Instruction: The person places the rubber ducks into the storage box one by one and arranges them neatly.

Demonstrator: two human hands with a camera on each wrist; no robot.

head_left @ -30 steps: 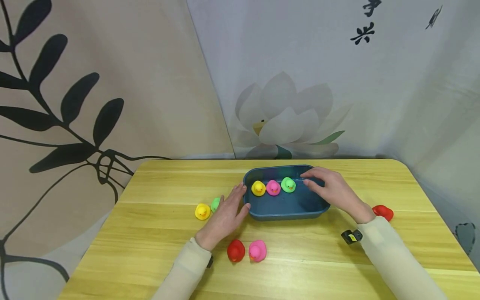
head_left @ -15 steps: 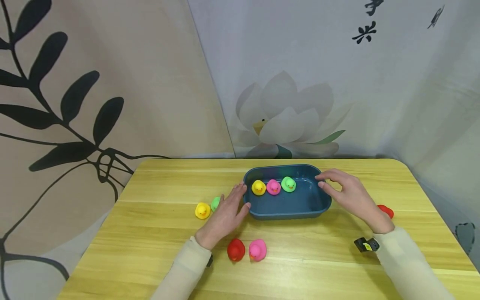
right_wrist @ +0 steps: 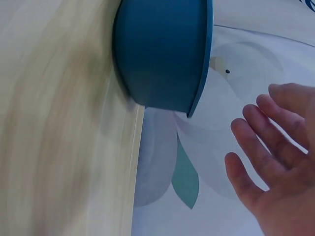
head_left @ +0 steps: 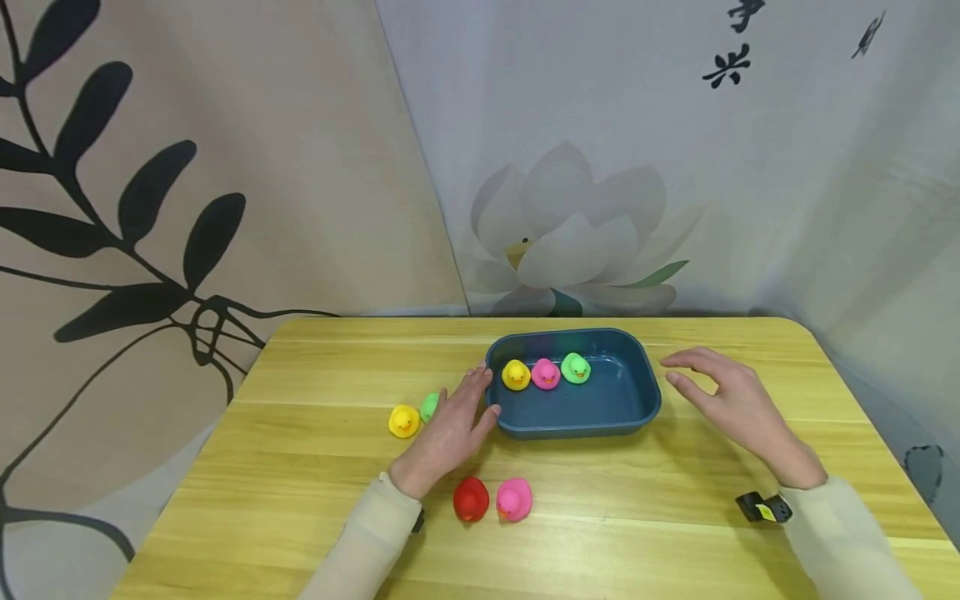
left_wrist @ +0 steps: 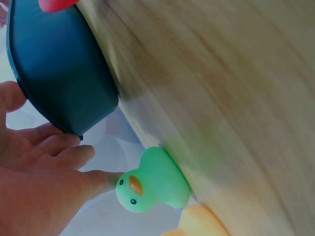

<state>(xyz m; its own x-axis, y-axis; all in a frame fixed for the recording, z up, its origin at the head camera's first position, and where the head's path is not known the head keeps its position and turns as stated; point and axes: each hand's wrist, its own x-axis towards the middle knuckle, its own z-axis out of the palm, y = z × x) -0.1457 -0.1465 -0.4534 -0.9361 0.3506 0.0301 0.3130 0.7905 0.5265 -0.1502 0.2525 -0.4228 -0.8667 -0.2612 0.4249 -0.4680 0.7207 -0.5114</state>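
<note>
A dark blue plastic bin (head_left: 592,417) stands on the table, with a yellow rubber duck (head_left: 516,376), a pink one (head_left: 545,374) and a green one (head_left: 576,368) in a row along its back half. My left hand (head_left: 450,429) rests its outstretched fingers against the bin's left rim. In the left wrist view, a light green duck (left_wrist: 165,179) stands beside that hand's little finger. Off the bin's right end hovers my right hand (head_left: 738,404), fingers loosely bent, nothing between them; the right wrist view shows a gap from the bin's wall (right_wrist: 162,54).
A yellow duck (head_left: 404,422) and a partly hidden green duck (head_left: 429,407) sit left of the bin. In front of it are a red duck (head_left: 471,500) and a pink duck (head_left: 513,500). A printed cloth (head_left: 300,167) hangs behind the wooden table (head_left: 637,533).
My right hand has moved from over the bin's right side out past its rim, to the right. It now hides the red duck there. My left hand has stayed put.
</note>
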